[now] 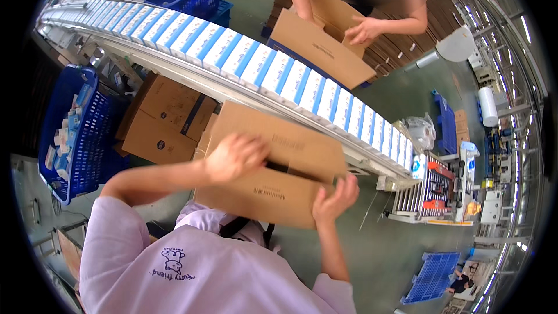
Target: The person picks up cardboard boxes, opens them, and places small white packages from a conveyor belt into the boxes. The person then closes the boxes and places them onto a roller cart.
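Two hands at an open brown box beside the conveyor

We see first the long white conveyor (pixel 200 77), which crosses beyond the fingers of both hands. On it a close row of white and blue packs (pixel 256 65) is standing. To the right of the right fingers, near the conveyor's end, there is a roller table (pixel 407 200). Well to the left of the left fingers we find a blue basket (pixel 96 145) with similar packs inside, and between them a brown carton (pixel 160 134) beside the basket.

Ahead of the fingers, across the conveyor, a co-worker (pixel 363 29) has both hands at another open box (pixel 322 52).

The cardboard box (pixel 267 197) is directly under and between our two sets of fingers. Its two long flaps lean toward each other, and a narrow dark gap (pixel 279 167) remains just right of the left fingers.

The left hand (pixel 232 157) is over the far flap (pixel 308 154); its fingers are blurred, so we cannot tell if they are spread or pressed together. The right hand (pixel 337 197) is at the box's right end, its thumb apart from the bent fingers; whether they pinch the cardboard, we cannot tell.
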A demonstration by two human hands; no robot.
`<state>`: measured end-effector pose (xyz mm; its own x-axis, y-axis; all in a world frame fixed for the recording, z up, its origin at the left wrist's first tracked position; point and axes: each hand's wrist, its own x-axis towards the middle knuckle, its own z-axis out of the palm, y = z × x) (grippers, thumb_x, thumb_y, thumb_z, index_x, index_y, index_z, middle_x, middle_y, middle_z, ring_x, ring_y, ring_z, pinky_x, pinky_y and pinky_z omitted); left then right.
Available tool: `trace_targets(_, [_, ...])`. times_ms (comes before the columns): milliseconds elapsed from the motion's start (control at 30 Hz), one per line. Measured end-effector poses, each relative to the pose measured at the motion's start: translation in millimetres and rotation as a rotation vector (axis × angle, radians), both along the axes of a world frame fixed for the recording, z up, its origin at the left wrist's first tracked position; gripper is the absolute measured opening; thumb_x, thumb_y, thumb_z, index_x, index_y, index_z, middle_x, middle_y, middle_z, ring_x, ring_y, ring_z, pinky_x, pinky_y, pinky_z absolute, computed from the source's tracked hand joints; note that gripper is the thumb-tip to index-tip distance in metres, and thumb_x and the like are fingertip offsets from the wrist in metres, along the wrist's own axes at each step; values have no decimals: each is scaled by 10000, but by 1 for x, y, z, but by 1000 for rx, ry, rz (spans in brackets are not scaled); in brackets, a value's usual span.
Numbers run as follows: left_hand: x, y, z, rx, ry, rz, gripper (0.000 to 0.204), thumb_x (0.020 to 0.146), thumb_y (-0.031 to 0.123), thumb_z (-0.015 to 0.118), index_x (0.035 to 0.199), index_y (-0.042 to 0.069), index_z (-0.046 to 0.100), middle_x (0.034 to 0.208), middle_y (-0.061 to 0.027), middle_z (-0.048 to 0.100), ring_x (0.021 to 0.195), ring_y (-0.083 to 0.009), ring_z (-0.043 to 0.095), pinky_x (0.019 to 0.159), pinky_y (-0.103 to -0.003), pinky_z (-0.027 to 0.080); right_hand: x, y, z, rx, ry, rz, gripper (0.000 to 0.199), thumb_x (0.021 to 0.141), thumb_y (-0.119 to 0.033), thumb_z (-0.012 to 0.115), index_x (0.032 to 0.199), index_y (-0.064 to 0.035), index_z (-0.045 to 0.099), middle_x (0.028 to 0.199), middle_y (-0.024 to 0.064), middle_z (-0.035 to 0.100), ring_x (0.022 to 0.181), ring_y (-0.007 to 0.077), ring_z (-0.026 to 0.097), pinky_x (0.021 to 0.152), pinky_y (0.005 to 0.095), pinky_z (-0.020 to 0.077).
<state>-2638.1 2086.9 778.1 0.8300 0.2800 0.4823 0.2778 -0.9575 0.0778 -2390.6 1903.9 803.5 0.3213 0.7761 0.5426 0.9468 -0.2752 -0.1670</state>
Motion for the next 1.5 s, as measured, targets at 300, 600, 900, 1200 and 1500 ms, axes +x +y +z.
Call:
trace_targets(300, [-274, 142, -121, -1345, -63, 833, 759, 844, 637, 358, 1395, 118, 300, 1465, -90, 224, 1344, -288, 174, 1081, -428, 156, -74, 25, -190, -285, 1896, -371, 591, 917, -366, 487, 1378, -60, 281, 1339, 123, 400, 1252, 231, 377, 1035, 389, 297])
trace_targets(600, [-204, 125, -181, -2409, -85, 495, 942, 768, 792, 256, 1402, 96, 273, 1416, -130, 304, 1264, -275, 327, 1024, -433, 276, -227, 151, 28, -780, 1192, 407, 250, 855, -148, 510, 964, 76, 492, 745, 224, 612, 710, 301, 632, 620, 356, 501])
trace_targets(900, [-163, 122, -69, -1286, -83, 442, 513, 851, 151, 541, 1296, -38, 370, 1137, -222, 568, 1055, -327, 554, 886, -369, 444, -167, 142, 18, -610, -200, -284, 658, 737, -254, 697, 1287, -28, 415, 1366, 183, 329, 1245, 352, 322, 970, 450, 342])
trace_targets(1200, [-180, 190, -242, -961, 169, 878, 307, 881, 163, 504, 1130, -17, 518, 1043, -203, 575, 999, -330, 545, 902, -408, 421, 12, 21, -200, -678, 678, -727, 504, 933, -255, 399, 1351, 8, 297, 1361, 269, 334, 1266, 405, 315, 1046, 470, 256])
trace_targets(1500, [17, 258, -23, -365, 143, 652, 672, 786, 428, 612, 1106, -142, 454, 1041, -238, 527, 1044, -321, 507, 877, -346, 436, 31, 287, -52, -344, 126, -348, 345, 880, -209, 520, 1094, 60, 561, 1026, 180, 531, 1004, 330, 493, 863, 392, 412])
